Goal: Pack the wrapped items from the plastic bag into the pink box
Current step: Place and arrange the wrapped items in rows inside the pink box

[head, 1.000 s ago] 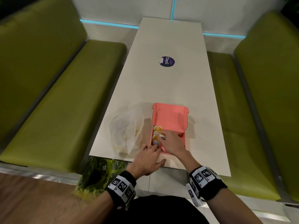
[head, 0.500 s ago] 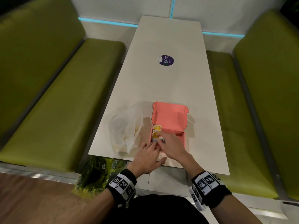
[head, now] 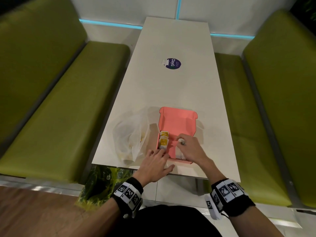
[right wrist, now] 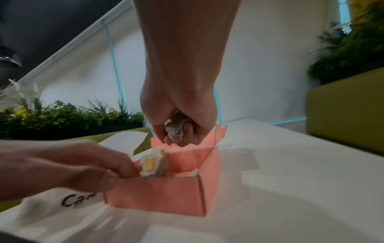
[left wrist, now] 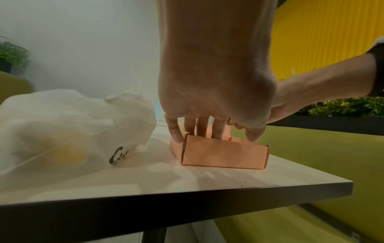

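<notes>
White table [head: 171, 93], "ClayG" sticker [head: 172, 63], pink box [head: 177, 121]

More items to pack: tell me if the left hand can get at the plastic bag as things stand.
Probably yes. The left hand rests open at the pink box's near left corner, holding nothing, and the plastic bag lies just to its left on the table, with nothing between them.

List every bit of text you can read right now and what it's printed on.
"ClayG": round dark sticker on the table; its smaller print is too small to read.
"Ca": black lettering on the plastic bag, cut off by the left hand.
Black script on the plastic bag in the left wrist view: blurred, unreadable.
Wristband markers: patterns only, no words.
</notes>
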